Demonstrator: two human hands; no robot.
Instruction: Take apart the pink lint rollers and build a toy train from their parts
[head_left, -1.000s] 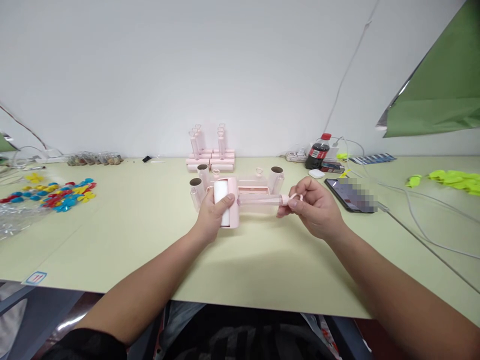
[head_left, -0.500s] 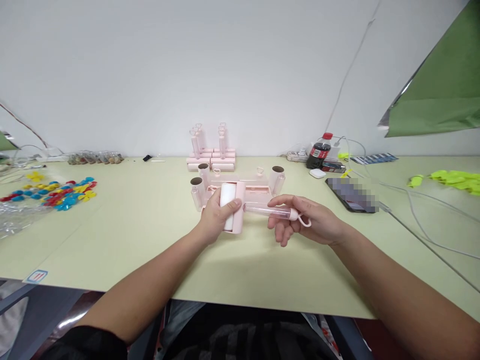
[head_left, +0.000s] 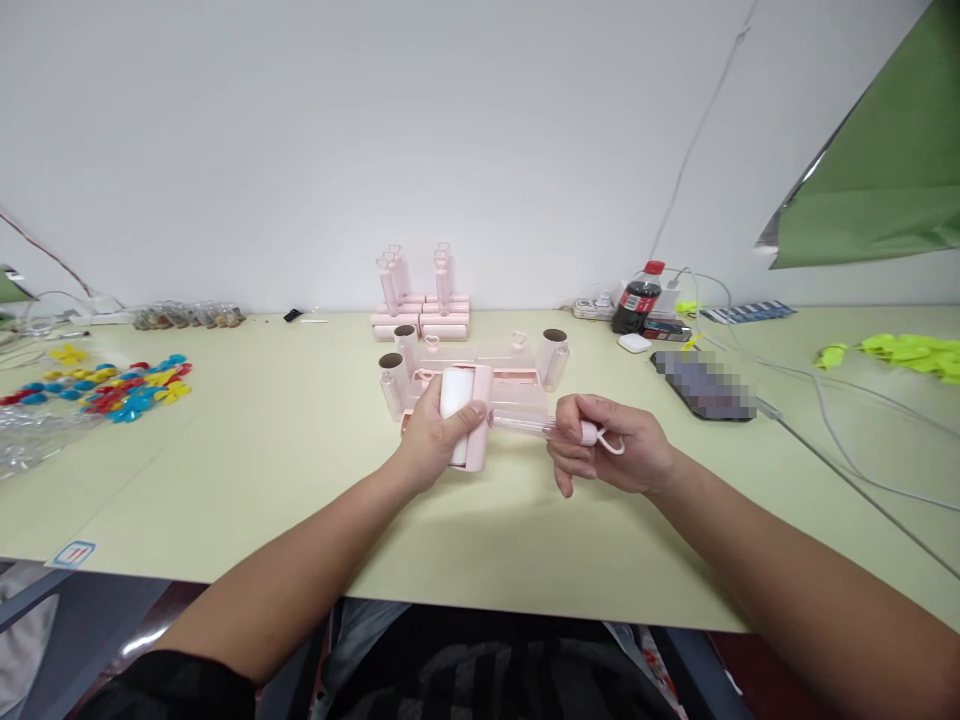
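Observation:
A lint roller with a white roll (head_left: 457, 390) in a pink frame (head_left: 480, 388) is held above the table. My left hand (head_left: 426, 442) grips the frame, thumb across its front. From the frame's right side runs a clear handle (head_left: 521, 424) with a pink heart-shaped loop (head_left: 613, 443) at its end. My right hand (head_left: 619, 445) is closed around the handle near that loop, index finger curled over it. Behind lie pink roller cases (head_left: 510, 378) and clear handles, partly hidden by my left hand. Several cardboard-cored rolls (head_left: 555, 350) stand beside them.
Finished-looking pink rollers (head_left: 444, 325) stand at the wall. To the right are a cola bottle (head_left: 637, 300), a phone (head_left: 701, 385), cables and neon-yellow pieces (head_left: 911, 355). Colourful plastic flower pieces (head_left: 135, 390) and clear plastic bags (head_left: 41, 440) lie left.
My right fingers have curled more tightly around the handle and the hand has shifted slightly right along it. My left hand keeps its hold on the frame.

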